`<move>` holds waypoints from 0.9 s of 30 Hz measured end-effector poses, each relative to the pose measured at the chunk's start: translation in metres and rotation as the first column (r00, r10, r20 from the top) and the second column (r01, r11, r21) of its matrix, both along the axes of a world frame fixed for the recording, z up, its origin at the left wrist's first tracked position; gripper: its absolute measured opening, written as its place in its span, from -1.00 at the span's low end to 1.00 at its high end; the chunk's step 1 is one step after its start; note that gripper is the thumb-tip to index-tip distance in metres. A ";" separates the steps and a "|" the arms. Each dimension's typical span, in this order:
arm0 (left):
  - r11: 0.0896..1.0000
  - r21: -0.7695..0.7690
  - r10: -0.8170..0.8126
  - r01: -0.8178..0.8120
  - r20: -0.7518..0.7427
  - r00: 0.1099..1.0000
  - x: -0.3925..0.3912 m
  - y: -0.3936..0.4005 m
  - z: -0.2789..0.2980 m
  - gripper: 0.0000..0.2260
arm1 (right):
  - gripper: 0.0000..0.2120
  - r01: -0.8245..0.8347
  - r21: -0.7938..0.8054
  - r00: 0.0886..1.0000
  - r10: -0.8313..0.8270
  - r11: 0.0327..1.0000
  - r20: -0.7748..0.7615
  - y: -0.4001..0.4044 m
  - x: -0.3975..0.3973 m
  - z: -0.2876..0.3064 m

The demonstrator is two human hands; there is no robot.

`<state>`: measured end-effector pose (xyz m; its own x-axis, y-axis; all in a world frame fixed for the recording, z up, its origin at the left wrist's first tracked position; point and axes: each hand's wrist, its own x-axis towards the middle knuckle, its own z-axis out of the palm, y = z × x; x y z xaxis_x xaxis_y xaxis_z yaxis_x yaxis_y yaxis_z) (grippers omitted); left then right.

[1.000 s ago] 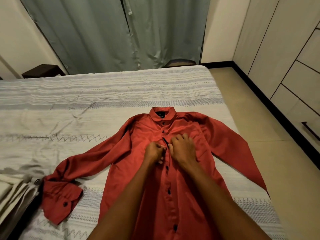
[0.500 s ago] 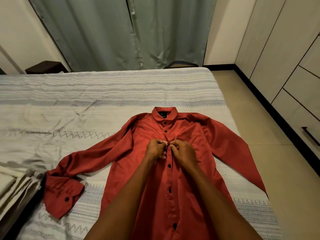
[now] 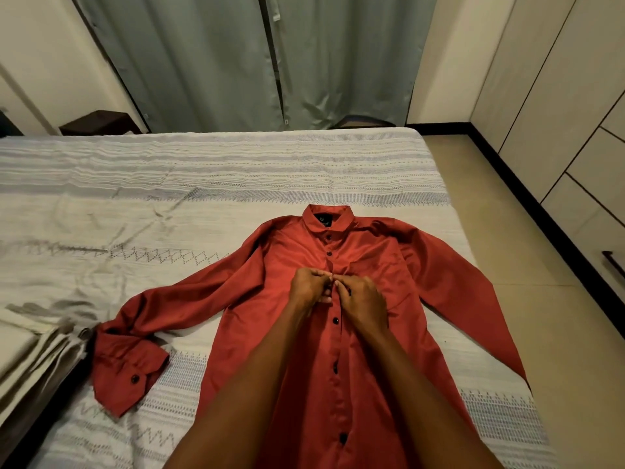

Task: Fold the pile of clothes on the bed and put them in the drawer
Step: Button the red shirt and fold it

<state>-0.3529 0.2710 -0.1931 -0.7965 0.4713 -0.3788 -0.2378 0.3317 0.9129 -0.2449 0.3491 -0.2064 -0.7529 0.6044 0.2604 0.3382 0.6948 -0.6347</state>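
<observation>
Bedroom: curtains (image 3: 236,59) at 12 o'clock, wardrobe (image 3: 575,130) at 2 o'clock. The bed (image 3: 203,184), under a striped pale cover, fills the centre. A red shirt (image 3: 277,333) lies flat on it, front up, collar (image 3: 327,216) toward 12 o'clock, sleeves spread toward 8 and 4 o'clock. Black buttons run down the placket. Left hand (image 3: 309,287) and right hand (image 3: 363,296) meet at the chest, fingers curled, each pinching the placket cloth. Folded pale clothes (image 3: 30,353) lie at 8 o'clock, just beside the left cuff (image 3: 128,374).
</observation>
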 end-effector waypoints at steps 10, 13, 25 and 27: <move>0.998 0.032 0.055 -0.055 -0.009 0.998 0.005 0.002 -0.001 -0.87 | -0.77 -0.021 -0.048 0.999 0.022 0.999 0.038 0.009 0.001 -0.009; 0.996 0.056 0.067 -0.066 -0.022 0.998 0.006 0.002 -0.005 -0.83 | -0.82 -0.013 -0.064 0.999 0.015 0.998 0.044 0.009 -0.002 -0.006; 0.994 0.065 0.089 -0.086 -0.053 0.995 0.012 0.000 -0.007 -0.74 | -0.75 -0.155 0.004 0.988 0.155 0.988 -0.016 0.025 -0.006 -0.021; 0.997 0.031 0.078 -0.074 -0.135 0.988 0.015 -0.002 -0.008 -0.76 | -0.70 -0.161 -0.018 0.987 0.160 0.987 -0.031 0.025 -0.007 -0.020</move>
<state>-0.3383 0.2694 -0.2008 -0.8737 0.4157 -0.2528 -0.1344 0.2933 0.9465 -0.2516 0.3743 -0.2259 -0.8329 0.4815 0.2728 0.2044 0.7257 -0.6570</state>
